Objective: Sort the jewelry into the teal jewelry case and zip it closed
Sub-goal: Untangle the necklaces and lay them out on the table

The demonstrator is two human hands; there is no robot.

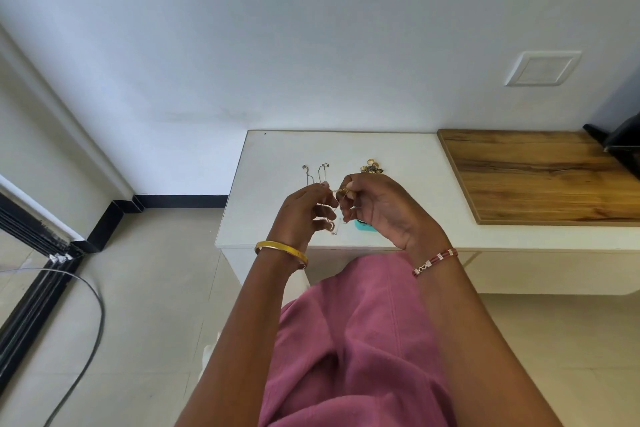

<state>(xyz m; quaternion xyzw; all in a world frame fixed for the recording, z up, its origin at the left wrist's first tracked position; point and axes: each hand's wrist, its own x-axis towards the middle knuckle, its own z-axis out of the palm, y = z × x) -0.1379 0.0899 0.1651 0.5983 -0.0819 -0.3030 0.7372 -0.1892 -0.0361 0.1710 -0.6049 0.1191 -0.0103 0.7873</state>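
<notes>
My left hand and my right hand are raised together above the white table, both pinching a thin gold chain stretched between the fingertips; part of it dangles down near my left palm. The teal jewelry case lies on the table under my right hand, with only a small corner showing. Two thin necklaces lie side by side on the table beyond my left hand. A small pile of gold rings and dark jewelry sits just beyond my right hand.
A wooden board covers the table's right part, with a black object at its far right. A white wall stands close behind the table. On the tiled floor to the left lies a grey cable beside a black door track.
</notes>
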